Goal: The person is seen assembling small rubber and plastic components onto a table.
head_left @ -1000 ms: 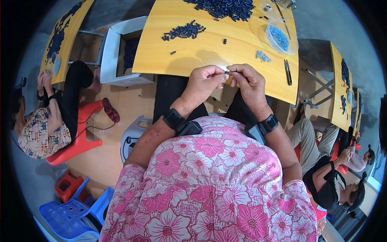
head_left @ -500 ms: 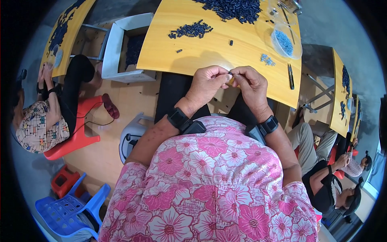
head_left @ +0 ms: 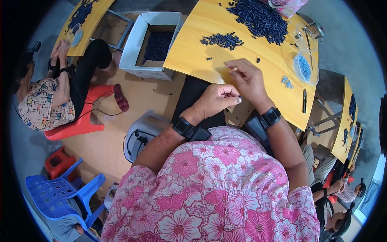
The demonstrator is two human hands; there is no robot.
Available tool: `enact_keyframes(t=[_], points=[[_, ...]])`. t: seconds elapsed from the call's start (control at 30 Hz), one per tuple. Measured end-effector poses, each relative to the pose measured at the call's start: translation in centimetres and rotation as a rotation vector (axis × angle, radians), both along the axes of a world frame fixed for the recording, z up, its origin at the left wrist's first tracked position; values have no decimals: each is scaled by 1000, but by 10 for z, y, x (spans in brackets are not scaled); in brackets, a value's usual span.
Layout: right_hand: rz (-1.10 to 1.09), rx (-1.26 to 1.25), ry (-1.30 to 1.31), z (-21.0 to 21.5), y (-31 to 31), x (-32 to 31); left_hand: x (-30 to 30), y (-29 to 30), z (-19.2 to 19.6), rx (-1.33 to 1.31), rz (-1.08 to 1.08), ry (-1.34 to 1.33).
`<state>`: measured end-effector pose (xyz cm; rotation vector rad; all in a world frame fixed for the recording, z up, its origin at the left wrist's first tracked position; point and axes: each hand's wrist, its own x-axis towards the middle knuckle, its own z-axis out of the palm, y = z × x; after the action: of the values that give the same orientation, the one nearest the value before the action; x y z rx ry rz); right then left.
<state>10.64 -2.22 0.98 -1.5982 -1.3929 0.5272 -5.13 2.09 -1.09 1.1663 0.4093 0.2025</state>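
My left hand [head_left: 215, 99] is closed in front of the table's near edge, with a small dark cylindrical piece [head_left: 240, 97] showing at its thumb and fingertips. Beyond it, my right hand [head_left: 250, 78] reaches over the edge of the yellow table [head_left: 278, 101]. Its fingers are partly spread, and nothing shows between them. Nearest to those fingers lie a single dark piece [head_left: 209, 59] on one side and another dark piece [head_left: 258, 60] on the other. Farther back is a small heap of dark blue pieces [head_left: 222, 40].
A large heap of dark pieces [head_left: 260, 22] covers the table's far part. Right of it stand a clear tub of light-blue bits [head_left: 303, 68], a small cluster of such bits [head_left: 287, 82] and a slim black tool [head_left: 304, 101]. A white carton [head_left: 151, 72] adjoins the table's left; a co-worker [head_left: 44, 103] sits beyond.
My hands, together at the fingertips before, have come apart. The left has drawn back toward my body, while the right has opened and moved out over the table. The whole view has shifted.
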Motion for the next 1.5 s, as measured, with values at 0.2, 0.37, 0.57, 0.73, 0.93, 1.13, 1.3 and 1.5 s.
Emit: enact_keyframes(t=[0.2, 0.37, 0.57, 0.73, 0.93, 1.13, 1.3, 1.5], points=[[165, 42, -396, -1, 49, -14, -10, 8, 14, 111, -9, 46], [225, 39, -550, -11, 59, -10, -16, 13, 3, 68, 32, 34], [187, -33, -630, -5, 43, -11, -14, 12, 1, 72, 72, 43], [80, -118, -481, -6, 12, 3, -12, 11, 3, 61, 114, -5], [-116, -83, 227, -10, -47, 21, 8, 4, 11, 102, 79, -54], [-171, -65, 909, 14, -86, 19, 32, -10, 25, 243, 7, -9], [-241, -22, 1062, 21, -102, 20, 45, -20, 29, 344, -38, -18], [-258, 6, 1124, 19, -109, 19, 48, -27, 35, 410, -41, 4]])
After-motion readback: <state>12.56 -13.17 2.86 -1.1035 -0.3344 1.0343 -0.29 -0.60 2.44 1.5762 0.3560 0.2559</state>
